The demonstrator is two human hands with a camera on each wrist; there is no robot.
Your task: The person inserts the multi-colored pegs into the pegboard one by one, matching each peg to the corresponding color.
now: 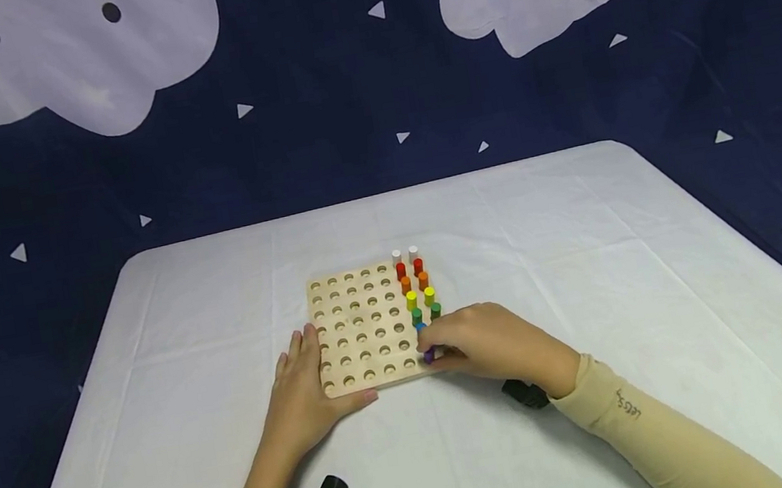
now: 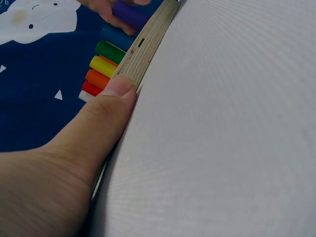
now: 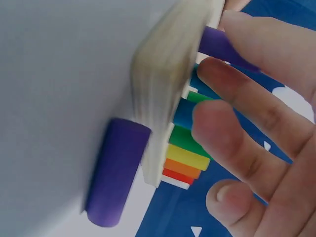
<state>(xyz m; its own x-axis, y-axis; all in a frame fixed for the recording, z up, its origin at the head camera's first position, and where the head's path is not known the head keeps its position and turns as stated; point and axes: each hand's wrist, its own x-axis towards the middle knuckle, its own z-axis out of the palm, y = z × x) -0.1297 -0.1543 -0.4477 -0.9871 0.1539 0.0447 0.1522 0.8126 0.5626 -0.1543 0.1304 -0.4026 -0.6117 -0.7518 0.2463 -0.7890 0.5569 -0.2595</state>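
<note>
A pale wooden peg board [image 1: 368, 330] with rows of round holes lies on the table. My left hand [image 1: 298, 401] rests at its front left corner, fingers along the left side, thumb [image 2: 116, 91] touching the front edge. At the front right my right hand [image 1: 484, 340] pinches a purple peg [image 3: 222, 47] between thumb and a finger; the peg stands at the board's front row. Beside the board, a second purple peg [image 3: 118, 173] lies on the table in the right wrist view; the right hand hides it in the head view.
Two columns of pegs stand along the board's right side: white [image 1: 414, 254], red [image 1: 418, 267], orange [image 1: 423, 280], yellow [image 1: 430, 295], green [image 1: 436, 311] and blue [image 3: 183, 112]. A white cloth covers the table [image 1: 207, 330]. Behind it hangs a dark blue patterned curtain [image 1: 316, 145].
</note>
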